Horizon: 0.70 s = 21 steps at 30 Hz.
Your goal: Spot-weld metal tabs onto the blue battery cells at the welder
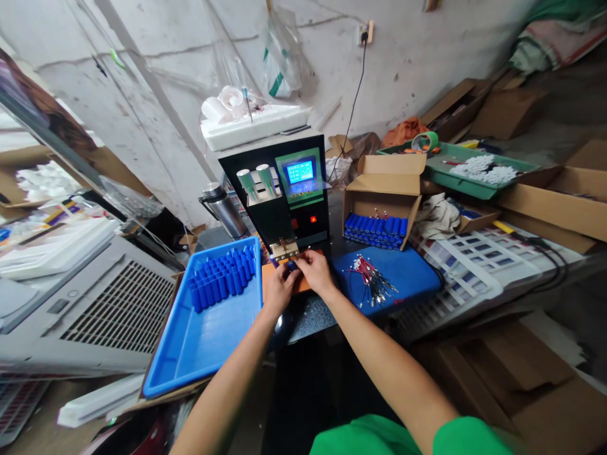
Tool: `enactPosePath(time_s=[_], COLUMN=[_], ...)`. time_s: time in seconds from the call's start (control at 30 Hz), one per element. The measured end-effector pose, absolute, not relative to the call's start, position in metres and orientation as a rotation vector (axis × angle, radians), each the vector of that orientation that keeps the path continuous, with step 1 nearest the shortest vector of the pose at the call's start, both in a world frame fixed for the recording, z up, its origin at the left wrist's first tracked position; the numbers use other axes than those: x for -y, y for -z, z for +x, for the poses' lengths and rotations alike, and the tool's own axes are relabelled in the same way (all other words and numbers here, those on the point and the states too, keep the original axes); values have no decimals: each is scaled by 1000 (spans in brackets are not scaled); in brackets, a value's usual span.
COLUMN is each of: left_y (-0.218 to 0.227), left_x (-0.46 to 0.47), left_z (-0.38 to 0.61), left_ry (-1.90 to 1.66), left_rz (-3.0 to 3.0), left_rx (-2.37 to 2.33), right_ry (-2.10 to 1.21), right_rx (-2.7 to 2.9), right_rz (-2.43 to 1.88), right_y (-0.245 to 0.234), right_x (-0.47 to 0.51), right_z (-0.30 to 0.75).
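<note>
My left hand [281, 285] is closed around a blue cylindrical battery cell [291, 265], held under the electrodes of a black spot welder [303, 222]. Fingers cover most of the cell. Right beside it, my right hand [315, 270] pinches what looks like a thin wire lead [308, 249]; only a small pale tip shows above the fingers. Both hands are over an orange block [270, 281] at the welder's foot. The welder's blue screen [300, 170] is lit.
Left of the hands, a blue tray [208, 344] holds rows of blue cells. To the right, red and black wire leads [372, 278] lie on a blue pad [417, 278], with a cardboard box [389, 174] of blue cells behind. A steel jug [226, 212] stands back left.
</note>
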<state>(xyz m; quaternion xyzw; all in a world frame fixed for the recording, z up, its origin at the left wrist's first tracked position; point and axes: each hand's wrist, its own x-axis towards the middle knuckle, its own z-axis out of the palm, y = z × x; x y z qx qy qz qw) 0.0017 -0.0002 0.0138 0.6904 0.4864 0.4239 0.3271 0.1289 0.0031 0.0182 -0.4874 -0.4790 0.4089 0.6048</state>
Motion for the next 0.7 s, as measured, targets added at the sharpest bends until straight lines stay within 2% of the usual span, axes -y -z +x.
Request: enactPosePath(time_s=[0.7], left_y=[-13], left_x=[0], left_z=[2], left_ry=[-1096], left_rz=[1752], left_rx=[-1236], right_ry=[-915], right_rx=[1167], right_rz=[-1156], right_y=[-22], right_x=[0], right_z=[130])
